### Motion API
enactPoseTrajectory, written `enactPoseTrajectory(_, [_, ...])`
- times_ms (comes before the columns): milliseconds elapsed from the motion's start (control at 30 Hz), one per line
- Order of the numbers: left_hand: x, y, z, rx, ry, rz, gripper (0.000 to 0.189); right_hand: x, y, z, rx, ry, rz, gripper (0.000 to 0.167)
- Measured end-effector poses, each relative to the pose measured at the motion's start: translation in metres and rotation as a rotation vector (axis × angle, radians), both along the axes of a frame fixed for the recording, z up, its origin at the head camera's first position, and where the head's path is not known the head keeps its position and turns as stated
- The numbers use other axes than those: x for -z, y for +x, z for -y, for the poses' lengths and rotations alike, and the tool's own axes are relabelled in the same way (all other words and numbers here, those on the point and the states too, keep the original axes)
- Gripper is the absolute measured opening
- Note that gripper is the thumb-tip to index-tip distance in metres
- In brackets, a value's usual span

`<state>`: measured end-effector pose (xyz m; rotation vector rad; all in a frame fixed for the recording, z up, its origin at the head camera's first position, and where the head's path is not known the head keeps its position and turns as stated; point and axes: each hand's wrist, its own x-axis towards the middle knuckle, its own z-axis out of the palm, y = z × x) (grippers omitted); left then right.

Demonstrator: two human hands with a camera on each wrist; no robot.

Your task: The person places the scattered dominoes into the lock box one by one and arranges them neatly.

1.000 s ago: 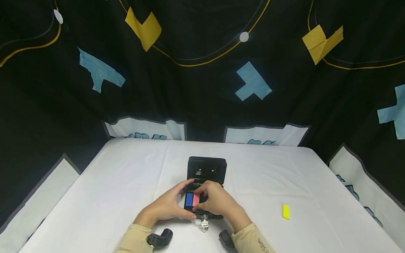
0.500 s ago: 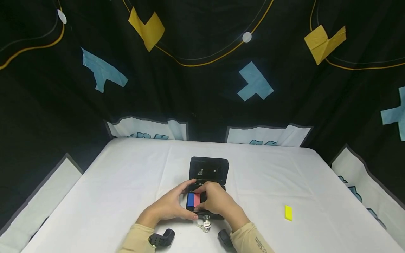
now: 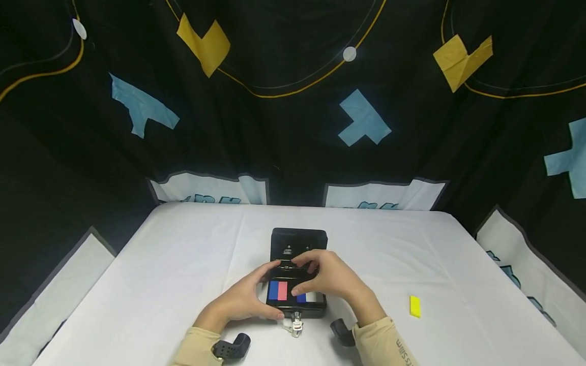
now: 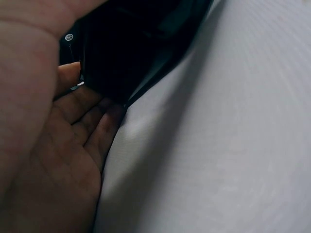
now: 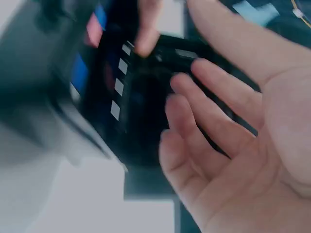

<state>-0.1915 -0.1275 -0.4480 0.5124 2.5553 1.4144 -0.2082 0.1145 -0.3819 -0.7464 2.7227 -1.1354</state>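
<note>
A black lockbox [image 3: 299, 239] stands on the table with its lid raised. My left hand [image 3: 249, 295] holds the box's left side, thumb at the front corner and fingers toward the hinge. In the left wrist view those fingers [image 4: 99, 128] lie against the dark side wall. Inside, a blue block [image 3: 273, 290] and a pink block [image 3: 283, 291] lie side by side at the left. A second blue block [image 3: 301, 298] and a white block [image 3: 313, 297] show at the right, partly hidden by my right hand [image 3: 331, 277]. That hand hovers over the box, fingers relaxed, nothing visible between them.
Keys [image 3: 296, 324] hang from the lock at the box's front. A yellow block [image 3: 414, 306] lies apart on the white tablecloth [image 3: 192, 244], to the right. Behind the table hangs a dark patterned curtain [image 3: 284, 137].
My right hand has let go of the pink block, which stays beside the blue one, and has moved up and right, uncovering the blocks at the right. My left hand keeps its place.
</note>
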Motion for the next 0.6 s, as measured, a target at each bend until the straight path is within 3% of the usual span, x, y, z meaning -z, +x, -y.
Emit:
enactPoseTrajectory(167, [0.001, 0.0, -0.001, -0.013, 0.004, 0.003, 0.115, -0.018, -0.002, -0.039, 0.024, -0.036, 0.016, 0.066])
enactPoseTrajectory(300, [0.001, 0.001, -0.001, -0.019, 0.002, -0.002, 0.116, -0.028, -0.002, -0.081, 0.106, -0.046, 0.026, 0.069])
enactPoseTrajectory(500, [0.0, 0.001, -0.002, -0.016, -0.001, -0.012, 0.116, -0.028, 0.003, -0.13, 0.324, -0.005, 0.137, 0.074])
enactPoseTrajectory(600, [0.001, 0.001, -0.002, -0.018, 0.0, -0.014, 0.116, -0.022, 0.005, -0.145, 0.371, 0.01, 0.186, 0.076])
